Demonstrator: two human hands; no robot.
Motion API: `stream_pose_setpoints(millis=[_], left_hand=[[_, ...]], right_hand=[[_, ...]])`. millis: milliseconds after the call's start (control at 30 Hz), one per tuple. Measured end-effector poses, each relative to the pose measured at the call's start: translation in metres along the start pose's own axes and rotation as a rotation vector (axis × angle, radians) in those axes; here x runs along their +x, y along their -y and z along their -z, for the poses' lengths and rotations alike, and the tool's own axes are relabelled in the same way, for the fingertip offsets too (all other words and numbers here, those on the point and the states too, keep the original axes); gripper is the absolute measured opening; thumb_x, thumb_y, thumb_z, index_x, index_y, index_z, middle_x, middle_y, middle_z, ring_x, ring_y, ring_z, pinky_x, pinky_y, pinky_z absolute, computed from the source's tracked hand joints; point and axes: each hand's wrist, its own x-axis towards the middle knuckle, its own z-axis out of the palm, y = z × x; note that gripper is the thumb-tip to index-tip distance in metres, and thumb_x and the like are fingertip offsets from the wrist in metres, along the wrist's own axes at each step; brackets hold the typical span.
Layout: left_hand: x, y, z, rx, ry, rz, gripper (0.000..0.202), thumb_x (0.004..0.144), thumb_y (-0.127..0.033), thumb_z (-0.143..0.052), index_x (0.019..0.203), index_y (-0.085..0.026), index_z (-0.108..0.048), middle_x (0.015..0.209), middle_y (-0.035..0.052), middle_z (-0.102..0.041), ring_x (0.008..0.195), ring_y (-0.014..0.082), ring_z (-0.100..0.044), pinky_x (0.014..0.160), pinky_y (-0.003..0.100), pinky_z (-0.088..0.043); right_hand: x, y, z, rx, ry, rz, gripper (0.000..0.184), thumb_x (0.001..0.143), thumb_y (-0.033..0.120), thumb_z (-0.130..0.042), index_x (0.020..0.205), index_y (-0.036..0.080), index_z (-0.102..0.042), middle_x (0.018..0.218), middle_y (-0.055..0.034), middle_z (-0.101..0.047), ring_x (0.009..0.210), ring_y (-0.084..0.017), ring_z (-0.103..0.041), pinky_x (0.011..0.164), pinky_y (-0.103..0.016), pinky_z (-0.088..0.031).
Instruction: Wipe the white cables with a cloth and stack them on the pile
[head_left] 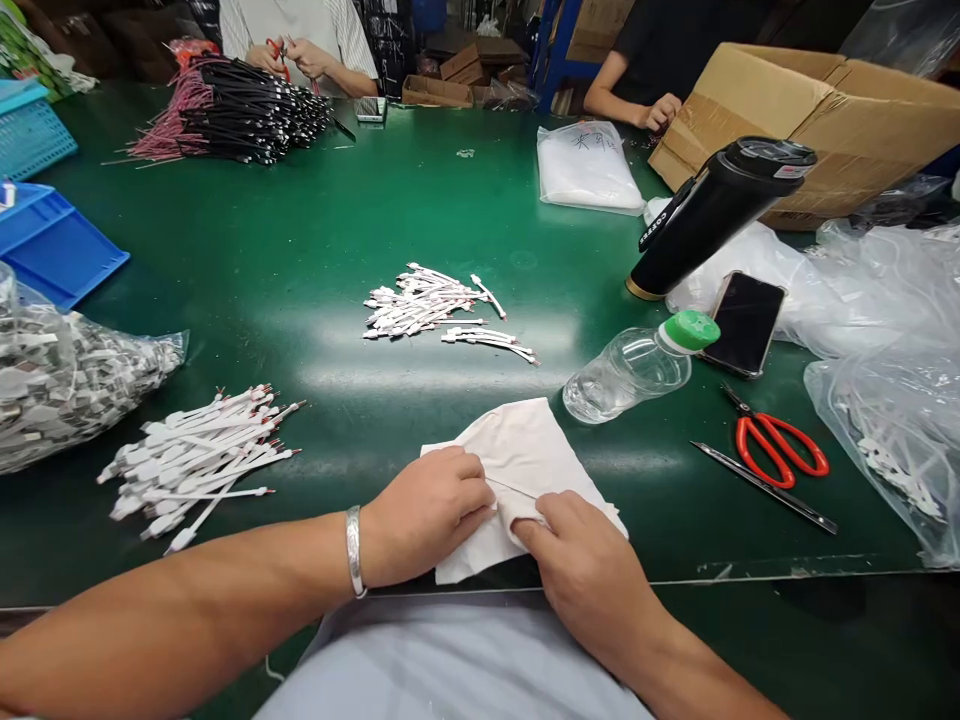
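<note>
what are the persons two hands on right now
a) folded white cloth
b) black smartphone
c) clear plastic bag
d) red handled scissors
a, since the left hand and the right hand both lie on the folded white cloth at the near edge of the green table.

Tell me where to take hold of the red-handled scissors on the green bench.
Take the red-handled scissors by the loops, from above on the near side: they lie flat, loops toward the person, dark blades pointing away.
</note>
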Motion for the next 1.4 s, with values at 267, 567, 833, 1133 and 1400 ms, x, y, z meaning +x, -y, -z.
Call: stream_pose_setpoints(millis=[267,567,833,1133,1400], left_hand=[[0.004,-0.001,0.005,0.043,0.091,0.003,0.025,0.089,-0.02,-0.044,0.075,-0.015,-0.063,0.075,0.0033,-0.057,0.07,0.0134,-0.049,0.063,0.024,-0.039],[0.005,-0.001,0.007,0.044,0.103,-0.002,0.022,0.087,-0.019,-0.046,0.073,-0.015,-0.063,0.075,0.0029,-0.057,0.069,0.0128,-0.05,0.063,0.023,-0.039],[0.006,-0.002,0.005,0.074,0.086,0.008,0.023,0.087,-0.021,-0.046,0.071,-0.014,-0.061,0.072,0.0029,-0.057,0.068,0.0131,-0.05,0.061,0.023,-0.038],[0.006,-0.002,0.003,0.097,0.093,0.025,0.021,0.086,-0.021,-0.047,0.072,-0.014,-0.062,0.073,0.0032,-0.058,0.068,0.0134,-0.051,0.061,0.024,-0.038],[0.006,-0.001,0.002,0.112,0.105,0.015,0.022,0.086,-0.022,-0.046,0.072,-0.014,-0.061,0.073,0.0031,-0.059,0.069,0.0135,-0.051,0.061,0.024,-0.039]], right_hand=[[0.001,-0.018,0.014,-0.108,0.094,0.166,0.027,0.079,0.003,-0.04,0.077,0.015,-0.064,0.062,-0.0045,-0.047,0.059,-0.018,-0.033,0.055,-0.031,-0.02],[-0.023,-0.017,0.017,-0.166,0.028,-0.071,0.031,0.085,0.004,-0.036,0.091,0.017,-0.064,0.067,-0.0038,-0.047,0.062,-0.017,-0.035,0.059,-0.03,-0.026],[-0.005,-0.003,0.008,-0.137,0.087,0.005,0.027,0.073,0.0,-0.042,0.073,0.017,-0.063,0.063,-0.0055,-0.048,0.06,-0.019,-0.035,0.055,-0.031,-0.02],[-0.018,-0.005,0.009,-0.136,0.084,-0.115,0.031,0.081,0.003,-0.037,0.089,0.017,-0.064,0.067,-0.0039,-0.046,0.062,-0.017,-0.035,0.057,-0.03,-0.024],[-0.023,-0.013,0.014,-0.178,0.109,-0.101,0.029,0.077,0.002,-0.04,0.078,0.019,-0.064,0.065,-0.0043,-0.047,0.06,-0.018,-0.034,0.056,-0.031,-0.022]])
